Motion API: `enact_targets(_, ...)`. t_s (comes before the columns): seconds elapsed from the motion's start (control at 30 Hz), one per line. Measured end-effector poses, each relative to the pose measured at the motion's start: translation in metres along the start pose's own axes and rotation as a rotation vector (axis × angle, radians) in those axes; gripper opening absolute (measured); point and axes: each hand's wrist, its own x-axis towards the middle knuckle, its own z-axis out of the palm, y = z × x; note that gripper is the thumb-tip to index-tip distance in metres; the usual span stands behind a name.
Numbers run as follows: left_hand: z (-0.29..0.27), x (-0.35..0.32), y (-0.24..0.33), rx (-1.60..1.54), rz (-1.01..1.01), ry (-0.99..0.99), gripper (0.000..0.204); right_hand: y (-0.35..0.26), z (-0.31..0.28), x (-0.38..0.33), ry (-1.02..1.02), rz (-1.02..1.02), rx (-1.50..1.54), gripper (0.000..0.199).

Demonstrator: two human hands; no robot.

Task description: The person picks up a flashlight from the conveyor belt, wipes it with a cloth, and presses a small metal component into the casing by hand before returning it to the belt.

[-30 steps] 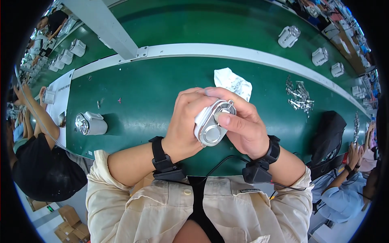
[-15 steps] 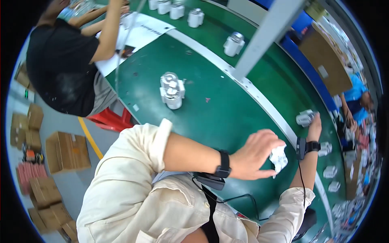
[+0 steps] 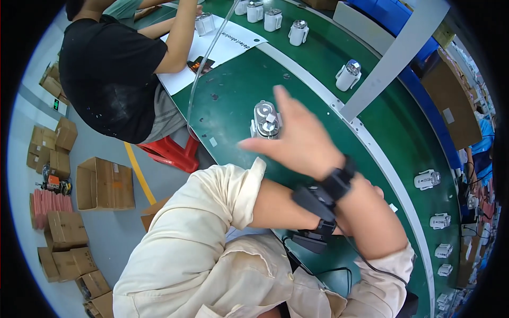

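Observation:
My right hand (image 3: 302, 138) reaches across my left forearm, blurred, its thumb and fingers spread apart. Just beyond it, a white lamp-like device (image 3: 266, 119) with a clear, shiny double-domed face lies on the green table; part of its right side is covered by the hand. Most of my left hand (image 3: 378, 192) is hidden beneath my right forearm, with only a fingertip showing. A corner of a crumpled white cloth (image 3: 392, 208) peeks out beside it.
Similar white devices (image 3: 427, 179) stand along the green belt behind a pale rail (image 3: 371, 143). A grey post (image 3: 392, 58) rises at the rail. On the left, a co-worker in black (image 3: 114, 85) sits at a white sheet (image 3: 233, 40). Cardboard boxes (image 3: 106, 185) stand on the floor.
My right hand has let go of a white device on the belt at the right and swung left over my left arm to the device on the table. The view has shifted.

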Motion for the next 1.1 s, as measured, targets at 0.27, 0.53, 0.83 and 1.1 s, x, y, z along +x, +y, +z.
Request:
enact_targets(0.27,0.013,-0.005,-0.016,0.033,-0.052,-0.324,0.026,0.034,-0.045,-0.014,-0.141,0.202,0.518,0.093)
enact_targets(0.53,-0.005,0.054,0.034,-1.308,-0.265,-0.611,0.049,0.098,-0.194,-0.177,-0.213,0.116,1.193,0.097)
enact_targets(0.83,0.080,0.054,0.049,-0.808,-0.100,-0.792,0.081,0.166,-0.204,-0.319,0.216,0.149,0.765,0.080)
enact_targets(1.1,0.103,0.063,0.042,0.028,0.302,-0.236,0.075,0.163,-0.193,-0.328,0.670,0.168,-0.172,0.042)
